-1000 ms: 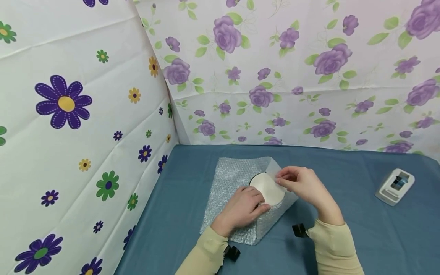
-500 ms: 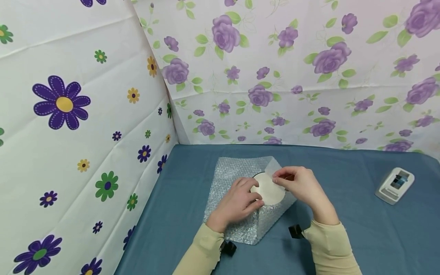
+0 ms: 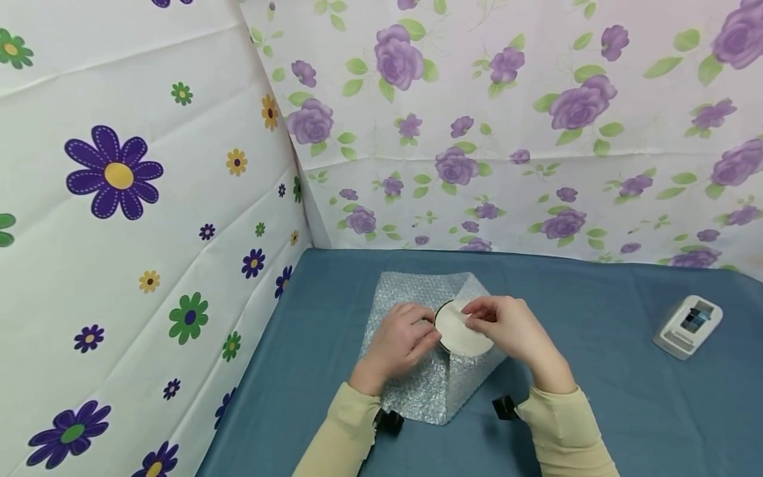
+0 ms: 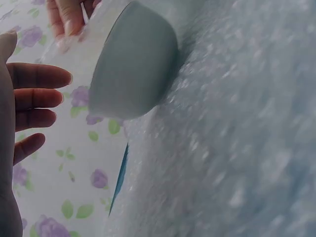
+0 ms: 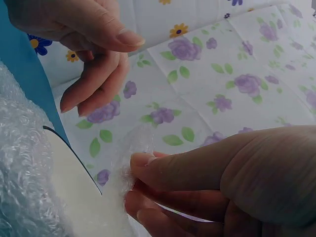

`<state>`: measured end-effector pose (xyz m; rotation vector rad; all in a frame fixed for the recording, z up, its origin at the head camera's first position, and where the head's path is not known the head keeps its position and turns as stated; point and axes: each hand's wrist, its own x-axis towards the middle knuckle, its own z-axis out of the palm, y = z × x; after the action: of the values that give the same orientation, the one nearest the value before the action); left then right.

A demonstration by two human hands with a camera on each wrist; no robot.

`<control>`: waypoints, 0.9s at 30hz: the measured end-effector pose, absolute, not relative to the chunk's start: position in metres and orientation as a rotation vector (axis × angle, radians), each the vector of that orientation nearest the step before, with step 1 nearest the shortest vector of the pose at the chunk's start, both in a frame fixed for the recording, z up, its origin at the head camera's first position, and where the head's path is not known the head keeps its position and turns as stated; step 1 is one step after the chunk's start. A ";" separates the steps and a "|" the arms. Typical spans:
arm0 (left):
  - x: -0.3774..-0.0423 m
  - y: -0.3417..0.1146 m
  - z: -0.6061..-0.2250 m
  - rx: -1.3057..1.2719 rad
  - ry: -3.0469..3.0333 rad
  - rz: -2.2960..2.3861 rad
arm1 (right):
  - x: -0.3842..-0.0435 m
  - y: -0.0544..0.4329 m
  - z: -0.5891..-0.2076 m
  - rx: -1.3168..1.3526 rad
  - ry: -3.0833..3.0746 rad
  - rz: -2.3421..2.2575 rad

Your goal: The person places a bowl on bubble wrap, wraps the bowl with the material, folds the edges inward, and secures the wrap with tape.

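A pale bowl (image 3: 460, 333) with a thin dark rim sits on a sheet of bubble wrap (image 3: 398, 291) on the table. In the left wrist view the bowl (image 4: 136, 61) shows its smooth curved side. My right hand (image 3: 517, 331) pinches a corner of the bubble wrap (image 5: 131, 158) between thumb and fingers and holds it over the bowl's right part. To the left of the bowl is my left hand (image 3: 398, 338), its fingers (image 4: 42, 76) spread and apart from the bowl in the left wrist view. Another part of the wrap covers the bowl's near right side.
A small white case (image 3: 688, 327) with a dark window lies at the right of the blue-covered table (image 3: 602, 344). Flowered cloths hang behind the table (image 3: 507, 132) and along its left side (image 3: 197, 258).
My right hand has drawn the bubble wrap corner leftward over the bowl. My left hand has moved off the bowl's edge, a little to the left.
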<state>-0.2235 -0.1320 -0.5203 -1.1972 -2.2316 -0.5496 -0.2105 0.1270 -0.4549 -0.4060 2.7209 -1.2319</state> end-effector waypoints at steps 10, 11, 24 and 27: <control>-0.230 -0.144 -0.519 -1.115 -2.177 -0.611 | -0.210 0.118 -0.457 -0.386 2.742 -1.220; -0.230 -0.145 -0.519 -1.111 -2.170 -0.606 | -0.209 0.117 -0.458 -0.381 2.742 -1.212; -0.232 -0.155 -0.517 -0.984 -2.188 -0.632 | -0.208 0.102 -0.466 -0.340 2.839 -1.056; -0.234 -0.162 -0.518 -0.898 -2.221 -0.676 | -0.209 0.099 -0.467 -0.327 2.858 -1.031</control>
<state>-0.2341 -0.1618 -0.5182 -0.8981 -2.2205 -0.6755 -0.2091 0.0994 -0.4670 -0.3271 2.8584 -1.0310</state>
